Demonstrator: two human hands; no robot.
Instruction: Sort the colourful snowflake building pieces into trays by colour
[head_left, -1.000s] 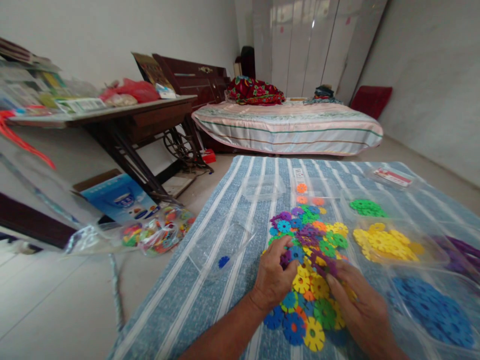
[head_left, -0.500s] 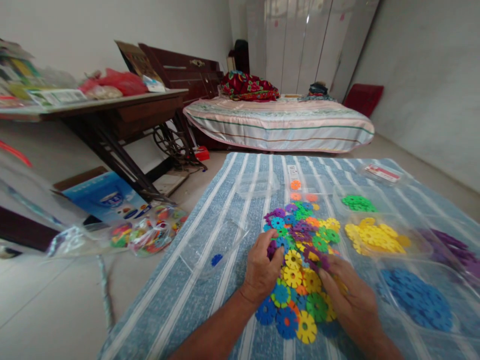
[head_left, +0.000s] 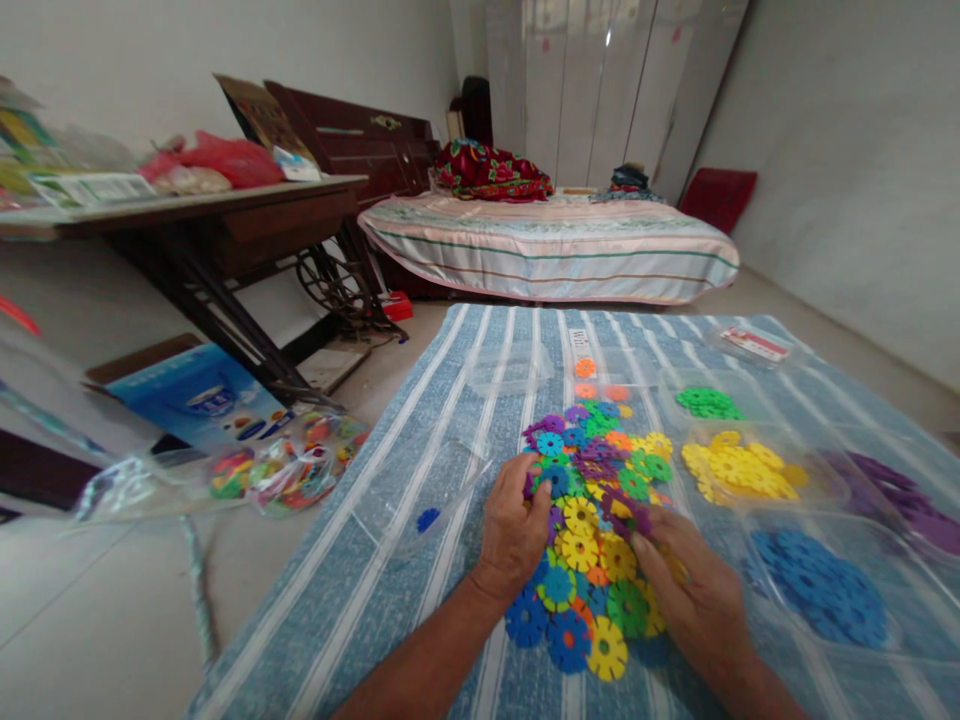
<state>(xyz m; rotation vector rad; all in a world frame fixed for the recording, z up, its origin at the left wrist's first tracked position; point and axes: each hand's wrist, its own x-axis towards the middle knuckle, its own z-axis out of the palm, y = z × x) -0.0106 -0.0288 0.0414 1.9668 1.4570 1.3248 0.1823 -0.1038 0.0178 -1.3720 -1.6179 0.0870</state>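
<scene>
Surface: blue striped cloth (head_left: pixel 420 600) spread over the bench, seen from the head camera
Work pieces: mixed pile of toothed plastic discs (head_left: pixel 592 490) in the middle of the cloth, many colours, lying flat and overlapping
Left hand (head_left: pixel 514 530): palm down at the near left edge of the pile, fingers curled onto a purple disc; whether it grips that disc cannot be told
Right hand (head_left: pixel 694 590): on the right side of the pile, fingertips pinched around a small cluster of purple discs (head_left: pixel 626 512)
Sorted trays: clear trays to the right hold green discs (head_left: pixel 705 403), yellow discs (head_left: pixel 739 468) and blue discs (head_left: pixel 817 590); purple pieces lie at the far right
Other tray: a clear tray (head_left: pixel 420 495) left of the pile holds one blue disc
Handling judgement: discs look light, thin and stiff, smooth plastic, likely to slide on one another; not fragile
Hold judgement: best pinched across the flat faces at the rim, or lifted by a notch with a fingertip
Surroundings: bag of coloured pieces (head_left: pixel 285 470) on the floor, bed (head_left: pixel 547 250) beyond
</scene>
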